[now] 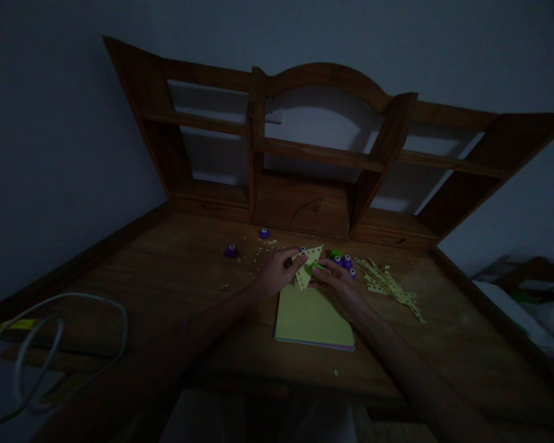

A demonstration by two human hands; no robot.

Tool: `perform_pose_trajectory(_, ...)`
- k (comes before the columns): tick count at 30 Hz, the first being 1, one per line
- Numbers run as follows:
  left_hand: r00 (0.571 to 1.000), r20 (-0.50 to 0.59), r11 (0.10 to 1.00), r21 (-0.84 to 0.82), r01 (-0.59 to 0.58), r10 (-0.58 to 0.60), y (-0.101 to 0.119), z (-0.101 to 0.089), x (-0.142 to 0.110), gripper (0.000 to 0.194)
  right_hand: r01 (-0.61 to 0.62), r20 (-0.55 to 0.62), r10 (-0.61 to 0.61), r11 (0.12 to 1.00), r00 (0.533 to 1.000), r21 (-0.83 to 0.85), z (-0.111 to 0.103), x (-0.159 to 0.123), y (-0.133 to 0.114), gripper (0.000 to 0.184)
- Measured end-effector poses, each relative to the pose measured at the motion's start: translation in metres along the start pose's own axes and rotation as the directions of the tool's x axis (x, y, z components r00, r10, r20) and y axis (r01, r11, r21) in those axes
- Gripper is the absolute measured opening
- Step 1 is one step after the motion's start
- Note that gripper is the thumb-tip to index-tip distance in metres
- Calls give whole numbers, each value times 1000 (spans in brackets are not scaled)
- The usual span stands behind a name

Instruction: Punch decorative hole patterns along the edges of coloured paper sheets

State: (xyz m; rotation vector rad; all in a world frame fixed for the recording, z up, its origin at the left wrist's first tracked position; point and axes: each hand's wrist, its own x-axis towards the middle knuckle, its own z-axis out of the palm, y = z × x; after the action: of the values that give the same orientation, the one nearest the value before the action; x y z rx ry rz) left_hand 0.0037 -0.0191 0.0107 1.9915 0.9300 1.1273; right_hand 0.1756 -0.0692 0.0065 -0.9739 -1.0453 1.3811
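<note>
My left hand (277, 272) pinches a folded piece of pale yellow paper (305, 278), with small holes punched along its edges. Closed around a small green craft punch (314, 267) at the paper's right side is my right hand (339, 284); its fingers partly hide the punch. Below both hands lies a stack of coloured paper (314, 320), a yellow sheet on top. Several purple craft punches (348, 262) with pale tops stand just beyond my right hand, beside another green piece (335, 253).
Punched yellow paper strips (388, 283) lie in a heap on the right. Two purple punches (231, 250) stand at the back left, among scattered paper bits (271, 242). A wooden shelf unit (305, 154) rises behind the desk. A white cable (120, 314) loops at the left.
</note>
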Motion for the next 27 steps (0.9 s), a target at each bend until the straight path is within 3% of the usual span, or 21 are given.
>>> perform_pose_trajectory(7, 995, -85, 998, 38, 48, -45, -4, -5, 3, 38, 14, 55, -12, 999, 998, -40, -3, 0, -1, 29)
perform_pose_trajectory(14, 983, -122, 984, -129, 121, -137, -10, -10, 9, 39, 31, 77, -28, 999, 997, -43, 0, -1, -7, 31)
perform_pose_trajectory(22, 983, -102, 973, -191, 131, -153, -15, -12, 12, 41, 118, -117, -127, 990, 985, -80, -26, 12, -7, 27)
perform_pose_trajectory(27, 967, -187, 975, -170, 141, -173, -18, -10, 11, 38, 47, -114, -50, 999, 992, -22, -36, 17, -9, 36)
